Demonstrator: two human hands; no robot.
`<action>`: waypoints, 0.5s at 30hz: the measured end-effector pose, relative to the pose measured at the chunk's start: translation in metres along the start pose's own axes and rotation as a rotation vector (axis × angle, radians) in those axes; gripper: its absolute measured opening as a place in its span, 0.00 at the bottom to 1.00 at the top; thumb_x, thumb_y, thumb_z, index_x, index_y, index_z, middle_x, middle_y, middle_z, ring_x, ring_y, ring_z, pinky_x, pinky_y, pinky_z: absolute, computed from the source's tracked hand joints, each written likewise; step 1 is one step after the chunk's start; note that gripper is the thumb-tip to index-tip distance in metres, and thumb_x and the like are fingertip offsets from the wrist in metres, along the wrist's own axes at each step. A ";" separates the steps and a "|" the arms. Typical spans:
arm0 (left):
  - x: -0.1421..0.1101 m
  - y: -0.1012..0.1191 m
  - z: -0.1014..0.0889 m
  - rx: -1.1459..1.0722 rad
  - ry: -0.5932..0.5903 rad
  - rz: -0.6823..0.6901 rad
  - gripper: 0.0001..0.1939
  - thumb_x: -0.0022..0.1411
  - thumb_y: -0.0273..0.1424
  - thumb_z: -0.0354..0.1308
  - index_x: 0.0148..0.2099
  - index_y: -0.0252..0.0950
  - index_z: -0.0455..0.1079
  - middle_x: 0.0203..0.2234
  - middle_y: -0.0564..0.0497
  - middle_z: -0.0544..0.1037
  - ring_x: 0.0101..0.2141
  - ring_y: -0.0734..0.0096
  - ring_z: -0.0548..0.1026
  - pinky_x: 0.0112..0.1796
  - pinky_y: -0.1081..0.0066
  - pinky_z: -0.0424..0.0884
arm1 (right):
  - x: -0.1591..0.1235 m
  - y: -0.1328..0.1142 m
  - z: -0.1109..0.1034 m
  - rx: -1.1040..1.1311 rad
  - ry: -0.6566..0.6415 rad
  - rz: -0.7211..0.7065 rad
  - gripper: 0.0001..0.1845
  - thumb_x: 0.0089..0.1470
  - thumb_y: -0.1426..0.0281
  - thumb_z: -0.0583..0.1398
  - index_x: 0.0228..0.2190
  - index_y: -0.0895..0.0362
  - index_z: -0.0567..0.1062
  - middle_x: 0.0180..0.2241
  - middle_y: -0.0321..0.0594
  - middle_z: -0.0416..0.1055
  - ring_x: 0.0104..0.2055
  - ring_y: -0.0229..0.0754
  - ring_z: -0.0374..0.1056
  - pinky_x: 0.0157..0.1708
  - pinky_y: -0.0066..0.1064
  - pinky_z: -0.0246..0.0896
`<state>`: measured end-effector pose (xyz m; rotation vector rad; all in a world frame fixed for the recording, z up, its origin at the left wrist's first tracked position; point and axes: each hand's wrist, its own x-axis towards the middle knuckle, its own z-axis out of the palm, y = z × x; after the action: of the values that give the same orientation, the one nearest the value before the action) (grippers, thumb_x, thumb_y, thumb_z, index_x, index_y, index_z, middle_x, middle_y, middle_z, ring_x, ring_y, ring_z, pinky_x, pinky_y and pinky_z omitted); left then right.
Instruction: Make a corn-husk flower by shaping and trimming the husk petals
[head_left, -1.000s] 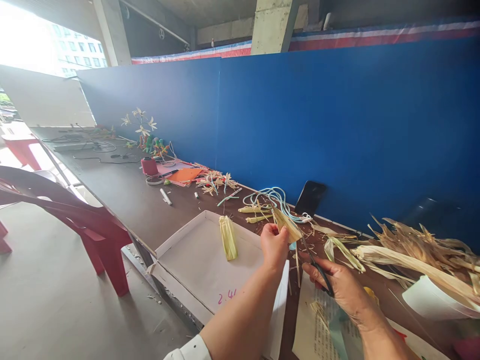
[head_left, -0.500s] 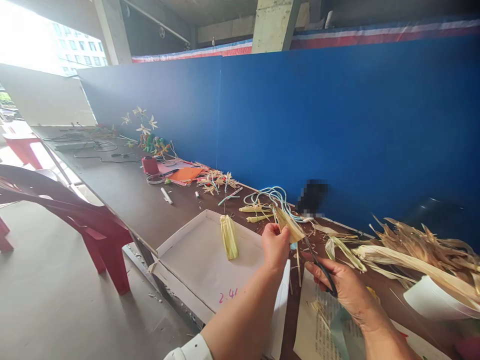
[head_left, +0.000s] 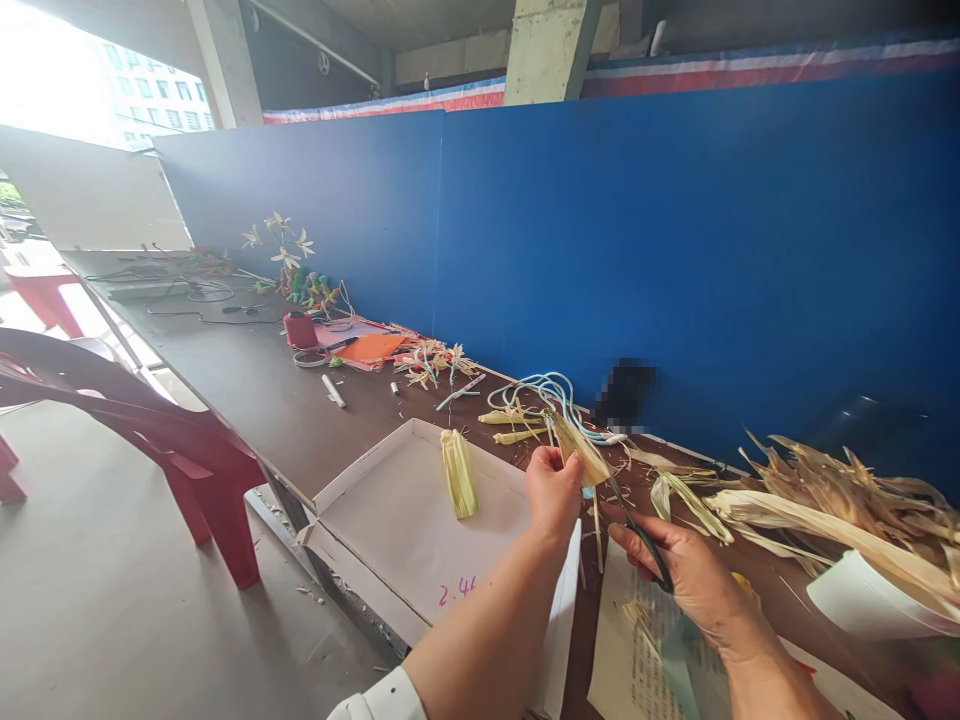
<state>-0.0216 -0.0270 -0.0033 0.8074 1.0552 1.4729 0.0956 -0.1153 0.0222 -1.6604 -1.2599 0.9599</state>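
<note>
My left hand (head_left: 553, 492) is closed on a folded piece of dry corn husk (head_left: 581, 448), held up over the brown table (head_left: 255, 390). My right hand (head_left: 686, 572) grips black scissors (head_left: 636, 530), whose blades point up at the lower edge of the husk. Just left of my left hand, a shallow white cardboard box lid (head_left: 409, 525) holds a small bundle of pale yellow husk strips (head_left: 457, 472).
A heap of dry husks (head_left: 825, 505) lies at the right with a white bowl (head_left: 862, 600). Blue-white cords (head_left: 547, 392), husk flowers (head_left: 431, 362), orange paper (head_left: 371, 348), a red spool (head_left: 300, 328) and a marker (head_left: 332, 391) lie along the blue partition. Red plastic chairs (head_left: 172, 440) stand left.
Hardly anything differs: both hands stay in place with the husk and scissors, the left hand shifting very slightly to the right.
</note>
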 end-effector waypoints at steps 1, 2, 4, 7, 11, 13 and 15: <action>0.000 0.000 0.000 0.003 -0.001 0.003 0.13 0.49 0.36 0.62 0.27 0.35 0.61 0.20 0.56 0.66 0.19 0.80 0.63 0.21 0.78 0.60 | 0.001 0.003 -0.001 0.025 -0.056 0.026 0.28 0.35 0.53 0.69 0.38 0.54 0.81 0.17 0.32 0.66 0.22 0.37 0.59 0.23 0.28 0.54; 0.000 0.000 0.000 0.001 -0.004 0.000 0.14 0.49 0.36 0.62 0.27 0.35 0.61 0.19 0.56 0.66 0.19 0.80 0.63 0.21 0.78 0.60 | 0.002 0.005 -0.002 0.046 -0.106 0.049 0.28 0.36 0.54 0.69 0.40 0.54 0.81 0.18 0.32 0.66 0.22 0.37 0.58 0.23 0.28 0.53; -0.001 -0.001 0.000 -0.029 -0.032 -0.026 0.15 0.49 0.38 0.63 0.28 0.35 0.61 0.19 0.56 0.66 0.18 0.80 0.63 0.20 0.78 0.60 | 0.004 0.009 -0.003 0.062 -0.144 0.066 0.27 0.38 0.56 0.68 0.42 0.54 0.80 0.19 0.31 0.66 0.22 0.36 0.57 0.23 0.27 0.50; -0.002 -0.002 -0.001 -0.059 -0.093 -0.043 0.16 0.48 0.40 0.64 0.30 0.35 0.63 0.21 0.55 0.69 0.19 0.79 0.64 0.19 0.78 0.60 | 0.004 0.009 -0.004 0.045 -0.107 0.050 0.25 0.40 0.58 0.68 0.42 0.53 0.79 0.17 0.29 0.64 0.22 0.35 0.56 0.22 0.27 0.48; 0.006 -0.001 0.007 0.023 -0.115 0.029 0.15 0.49 0.41 0.64 0.32 0.35 0.68 0.24 0.52 0.73 0.23 0.77 0.69 0.23 0.78 0.64 | 0.006 0.004 -0.002 0.066 -0.024 0.062 0.24 0.38 0.58 0.68 0.40 0.51 0.80 0.17 0.29 0.63 0.22 0.36 0.57 0.23 0.27 0.52; 0.018 0.001 0.022 0.076 -0.164 0.076 0.13 0.51 0.41 0.63 0.31 0.36 0.71 0.24 0.52 0.74 0.24 0.76 0.70 0.24 0.78 0.65 | 0.008 0.003 -0.001 0.120 0.065 0.066 0.25 0.38 0.55 0.68 0.40 0.52 0.80 0.18 0.30 0.65 0.23 0.36 0.59 0.24 0.27 0.55; 0.035 0.002 0.043 0.126 -0.248 0.104 0.10 0.53 0.38 0.61 0.31 0.35 0.72 0.23 0.51 0.75 0.24 0.76 0.70 0.25 0.78 0.66 | 0.010 0.004 -0.001 0.169 0.208 0.064 0.28 0.40 0.52 0.66 0.43 0.52 0.78 0.20 0.31 0.67 0.24 0.38 0.60 0.24 0.27 0.57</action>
<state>0.0114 0.0157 0.0122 1.1190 0.9358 1.3609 0.1000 -0.1068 0.0182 -1.6295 -0.9663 0.8812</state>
